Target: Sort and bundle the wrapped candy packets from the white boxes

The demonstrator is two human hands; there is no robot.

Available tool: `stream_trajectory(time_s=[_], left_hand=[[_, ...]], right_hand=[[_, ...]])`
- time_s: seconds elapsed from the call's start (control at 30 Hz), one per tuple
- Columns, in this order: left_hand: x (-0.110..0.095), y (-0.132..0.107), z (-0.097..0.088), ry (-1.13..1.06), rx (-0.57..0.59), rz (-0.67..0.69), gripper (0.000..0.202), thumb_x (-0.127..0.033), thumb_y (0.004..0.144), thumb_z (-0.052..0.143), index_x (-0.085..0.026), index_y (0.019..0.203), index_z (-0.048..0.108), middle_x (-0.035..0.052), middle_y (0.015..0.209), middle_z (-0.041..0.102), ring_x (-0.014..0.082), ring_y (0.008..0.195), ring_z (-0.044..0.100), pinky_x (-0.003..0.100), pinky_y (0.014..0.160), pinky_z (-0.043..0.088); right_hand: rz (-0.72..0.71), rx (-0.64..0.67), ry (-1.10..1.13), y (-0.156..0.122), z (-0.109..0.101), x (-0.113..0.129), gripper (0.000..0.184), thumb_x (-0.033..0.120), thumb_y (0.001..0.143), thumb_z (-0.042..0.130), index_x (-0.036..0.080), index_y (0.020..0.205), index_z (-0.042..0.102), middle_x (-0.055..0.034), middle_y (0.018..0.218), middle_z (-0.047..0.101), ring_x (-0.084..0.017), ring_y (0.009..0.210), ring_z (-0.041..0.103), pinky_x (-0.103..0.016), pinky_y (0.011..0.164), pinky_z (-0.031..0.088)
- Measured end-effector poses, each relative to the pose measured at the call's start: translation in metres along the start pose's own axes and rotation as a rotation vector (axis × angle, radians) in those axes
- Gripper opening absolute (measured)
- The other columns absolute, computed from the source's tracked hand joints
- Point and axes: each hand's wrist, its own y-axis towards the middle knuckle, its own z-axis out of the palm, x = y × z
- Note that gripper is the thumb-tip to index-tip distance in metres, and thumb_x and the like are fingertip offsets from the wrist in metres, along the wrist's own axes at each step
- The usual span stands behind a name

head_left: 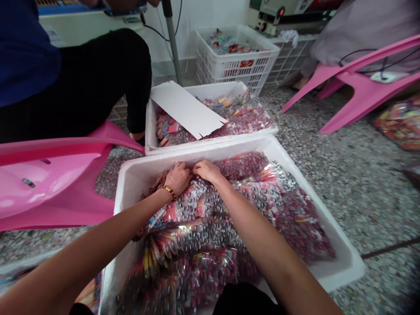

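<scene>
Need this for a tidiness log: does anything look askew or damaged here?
The white sheet lies slantwise across the rear tub, reaching its left rim and partly covering the packets. Its near end has jagged notches, possibly cuts or tears.

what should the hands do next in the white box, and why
Perhaps straighten the packets at the fingertips: the left hand and right hand sit close together near the far wall of the white box, fingers down at the packets, and the surrounding bunches lie at differing angles.
</scene>
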Motion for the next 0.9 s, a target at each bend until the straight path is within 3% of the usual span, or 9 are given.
stream_trajectory(time_s=[0.2, 0.43, 0.53, 0.63, 0.73, 0.9], left_hand=[[-0.002, 0.0, 0.001, 0.036, 0.003, -0.03, 0.029, -0.018, 0.092, 0.042, -0.015, 0.09, 0.071, 0.0141, 0.104, 0.062, 0.029, 0.11, 0.05, 0.04, 0.085, 0.051], [0.0, -0.001, -0.003, 0.015, 0.007, 0.013, 0.031, -0.032, 0.094, 0.049, -0.012, 0.092, 0.072, 0.0136, 0.101, 0.061, 0.0275, 0.107, 0.051, 0.04, 0.093, 0.048], [0.0, 0.0, -0.003, 0.035, 0.01, 0.006, 0.03, -0.02, 0.092, 0.043, -0.01, 0.095, 0.072, 0.0151, 0.102, 0.062, 0.0277, 0.107, 0.051, 0.04, 0.092, 0.048], [0.001, 0.001, -0.004, 0.067, 0.04, 0.095, 0.031, -0.012, 0.089, 0.042, -0.008, 0.089, 0.072, 0.0159, 0.093, 0.064, 0.0283, 0.101, 0.053, 0.042, 0.095, 0.045], [0.002, 0.001, -0.004, 0.074, 0.047, 0.146, 0.03, -0.011, 0.087, 0.043, -0.008, 0.083, 0.073, 0.016, 0.086, 0.064, 0.0289, 0.097, 0.053, 0.044, 0.097, 0.044], [0.006, 0.002, -0.002, 0.018, 0.019, 0.094, 0.029, -0.012, 0.087, 0.045, -0.006, 0.087, 0.074, 0.0169, 0.098, 0.065, 0.0282, 0.103, 0.053, 0.039, 0.096, 0.046]], right_hand=[[-0.043, 0.024, -0.022, 0.0, 0.004, -0.002, 0.028, 0.034, 0.081, 0.053, 0.034, 0.095, 0.077, 0.0056, 0.096, 0.076, -0.017, 0.095, 0.068, -0.023, 0.077, 0.048], [-0.093, 0.019, -0.128, -0.001, 0.007, -0.002, 0.038, 0.031, 0.084, 0.048, 0.043, 0.11, 0.072, 0.0066, 0.121, 0.07, -0.021, 0.111, 0.065, -0.033, 0.092, 0.049], [-0.109, 0.051, -0.139, 0.0, 0.008, -0.005, 0.041, 0.028, 0.084, 0.048, 0.043, 0.112, 0.072, 0.0068, 0.122, 0.07, -0.021, 0.112, 0.064, -0.034, 0.093, 0.049], [-0.123, 0.02, -0.131, -0.002, 0.007, -0.007, 0.042, 0.028, 0.087, 0.045, 0.042, 0.117, 0.07, 0.0067, 0.127, 0.067, -0.02, 0.117, 0.062, -0.033, 0.096, 0.049], [-0.153, 0.033, -0.199, -0.007, 0.006, -0.002, 0.043, 0.028, 0.089, 0.042, 0.04, 0.12, 0.068, 0.0026, 0.126, 0.068, -0.022, 0.115, 0.063, -0.037, 0.096, 0.049], [-0.205, 0.083, -0.333, -0.007, 0.004, 0.004, 0.043, 0.023, 0.088, 0.042, 0.034, 0.12, 0.069, -0.0053, 0.119, 0.071, -0.026, 0.11, 0.066, -0.042, 0.092, 0.05]])
